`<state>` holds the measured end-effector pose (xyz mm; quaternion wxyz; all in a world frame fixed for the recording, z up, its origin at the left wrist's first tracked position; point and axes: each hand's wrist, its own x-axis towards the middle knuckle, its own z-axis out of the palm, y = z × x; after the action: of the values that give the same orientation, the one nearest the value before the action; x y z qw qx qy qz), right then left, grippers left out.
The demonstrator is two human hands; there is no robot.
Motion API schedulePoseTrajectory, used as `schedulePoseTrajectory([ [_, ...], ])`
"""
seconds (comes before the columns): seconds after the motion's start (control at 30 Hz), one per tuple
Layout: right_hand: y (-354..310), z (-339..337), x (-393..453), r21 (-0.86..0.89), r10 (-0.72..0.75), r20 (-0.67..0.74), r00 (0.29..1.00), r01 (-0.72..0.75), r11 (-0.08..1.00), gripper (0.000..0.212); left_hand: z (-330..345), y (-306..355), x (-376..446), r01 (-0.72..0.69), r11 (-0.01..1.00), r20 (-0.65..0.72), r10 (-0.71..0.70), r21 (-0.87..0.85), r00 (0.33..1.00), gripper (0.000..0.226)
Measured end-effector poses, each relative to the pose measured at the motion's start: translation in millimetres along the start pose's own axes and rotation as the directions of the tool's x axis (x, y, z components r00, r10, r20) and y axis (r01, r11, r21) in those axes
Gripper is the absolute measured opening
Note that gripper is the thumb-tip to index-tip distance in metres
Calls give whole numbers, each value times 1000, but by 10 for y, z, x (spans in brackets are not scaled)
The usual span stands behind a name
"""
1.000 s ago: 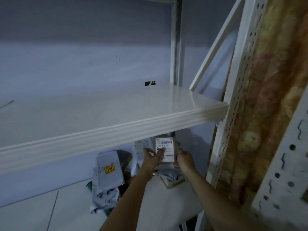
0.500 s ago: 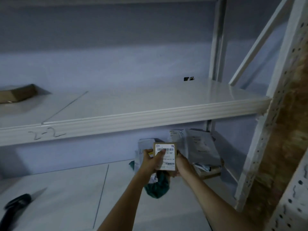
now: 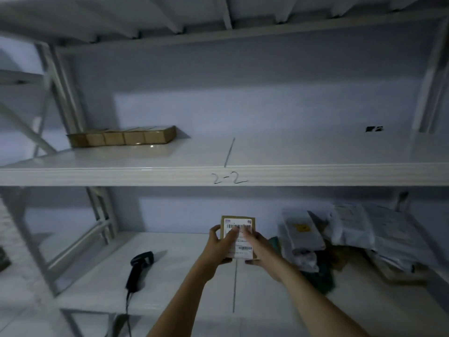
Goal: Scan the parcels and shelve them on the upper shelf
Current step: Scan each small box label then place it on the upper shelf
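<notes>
Dim white metal rack: both hands (image 3: 220,245) (image 3: 261,249) are gripping a small labelled cardboard parcel (image 3: 239,235); a row of brown boxes (image 3: 121,136) is sitting shelved up-left, soft mailers (image 3: 340,229) waiting right, black scanner (image 3: 139,266) lying left.

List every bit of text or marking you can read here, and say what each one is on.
"2-2": handwritten on the front edge of the upper shelf.
White label on the small parcel held in the left hand and right hand: barcodes and print, too blurred to read.
Yellow sticker on a grey mailer bag: unreadable.
Print on the other bags: too faint.
</notes>
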<state>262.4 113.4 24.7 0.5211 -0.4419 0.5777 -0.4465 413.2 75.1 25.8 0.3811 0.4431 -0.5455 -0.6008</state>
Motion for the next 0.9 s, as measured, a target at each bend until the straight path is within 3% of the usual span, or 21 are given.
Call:
schedulePoseTrajectory([
  [0.13,1,745,133,-10,-49,59,997,50,999,73,-829,-39,-185,-12,1000,-13,12,11,1000,65],
  [0.27,-26,1249,308,-40,-24,132,991,30,999,55,-1473,-89,-296,12,1000,-15,-12,15,1000,68],
  [0.53,-68,1969,1011,-106,32,248,968,-5,994,48,-2481,-289,-78,53,999,-65,-54,-10,996,64],
  [0.9,-168,2560,2284,-150,103,388,916,-47,988,69,-3498,-245,824,115,990,-34,-112,86,993,64],
])
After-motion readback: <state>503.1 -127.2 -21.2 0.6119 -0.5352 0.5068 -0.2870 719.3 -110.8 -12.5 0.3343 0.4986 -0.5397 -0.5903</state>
